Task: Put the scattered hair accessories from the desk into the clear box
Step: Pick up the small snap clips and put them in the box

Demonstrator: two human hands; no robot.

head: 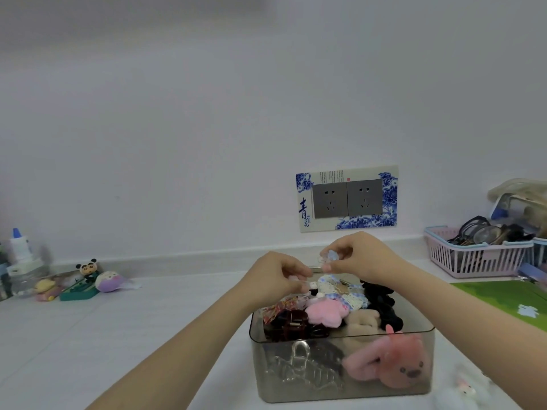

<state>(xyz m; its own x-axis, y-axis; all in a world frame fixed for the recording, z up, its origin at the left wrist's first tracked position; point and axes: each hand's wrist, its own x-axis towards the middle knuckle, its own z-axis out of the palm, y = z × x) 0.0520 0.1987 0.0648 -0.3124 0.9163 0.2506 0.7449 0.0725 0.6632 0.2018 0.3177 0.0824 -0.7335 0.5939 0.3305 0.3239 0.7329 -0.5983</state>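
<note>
**Small clips pinched over an already heaped box**

Both hands raised above the far side of the clear box (343, 365), close together, fingertips nearly meeting. Right hand (362, 257) closed in a pinch on a small pale blue and white hair accessory (328, 257), held just off its fingertips. Left hand (278, 276) likewise curled shut, with something small, pale and pinkish at its fingertips; too blurred to name exactly, probably another little clip (306, 284).

Directly beneath the hands: a box piled above its rim. Blue-and-white frilled scrunchie (340, 290) right under the fingertips, pink plush flower (325, 315) a little nearer the wrists, dark brown claw clip (291, 322) under the left forearm, black scrunchie (381, 303) under the right wrist, pink plush bear (387, 362) pressed against the near wall below the right forearm.

Likely risks from here:

- Dropped from this height onto a soft, domed heap, a light clip apt to bounce or roll off the pile and land back on the bench (118, 335) beyond the fingertips.
- Forearms crossing low over the pile; a careless withdrawal liable to drag the black scrunchie or the claw clip over the rim.
- Two tiny items held so close together; easy to snag one on the other and lose both.
- One pale fluffy piece (467, 390) lying on the bench outside the right forearm, near the box corner, easily overlooked against the white surface.

Safer, probably: lowering the hands onto a gap in the pile before letting go.
</note>
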